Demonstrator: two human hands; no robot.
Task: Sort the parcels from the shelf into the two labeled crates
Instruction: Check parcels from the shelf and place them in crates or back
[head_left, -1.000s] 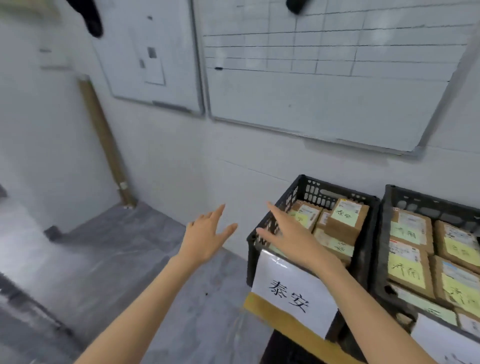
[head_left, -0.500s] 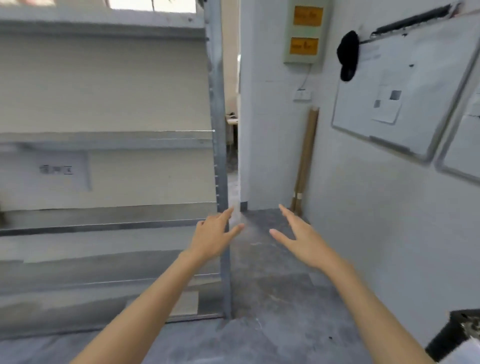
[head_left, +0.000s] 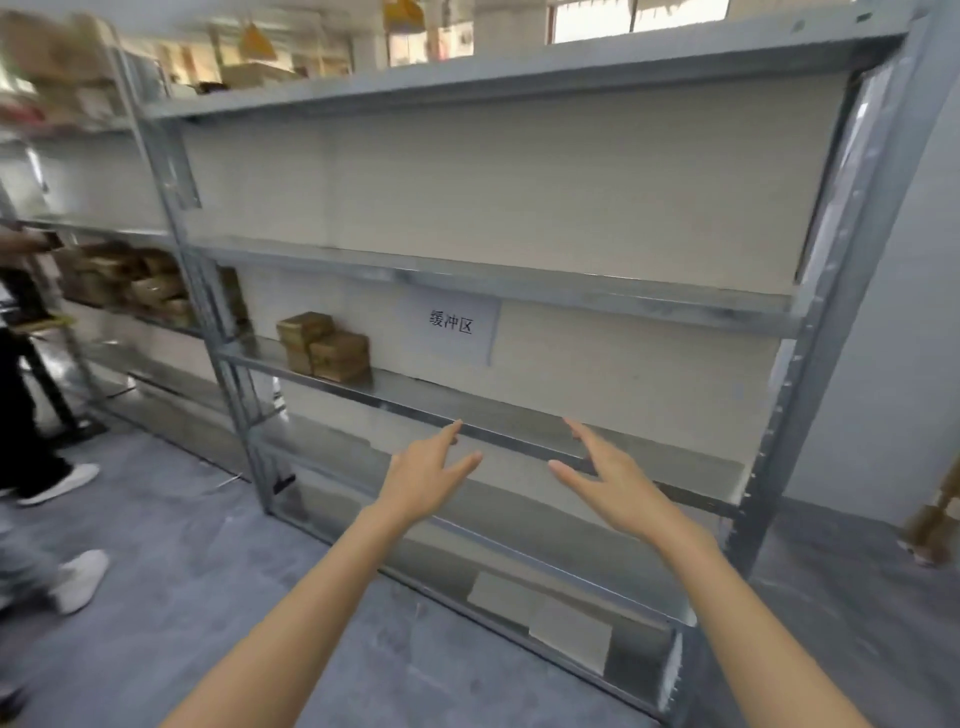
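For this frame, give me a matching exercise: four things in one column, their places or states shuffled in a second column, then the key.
Things
1. parcels
2. paper sign
3. left hand
4. white shoe

Places or states
A. on the grey floor, at the left edge of the view
B. open, fingers spread, holding nothing, in front of the shelf
C. stacked at the left end of the middle shelf board
D. fixed to the back panel, right of the stack

Pairs: 1-C, 2-D, 3-B, 4-A.
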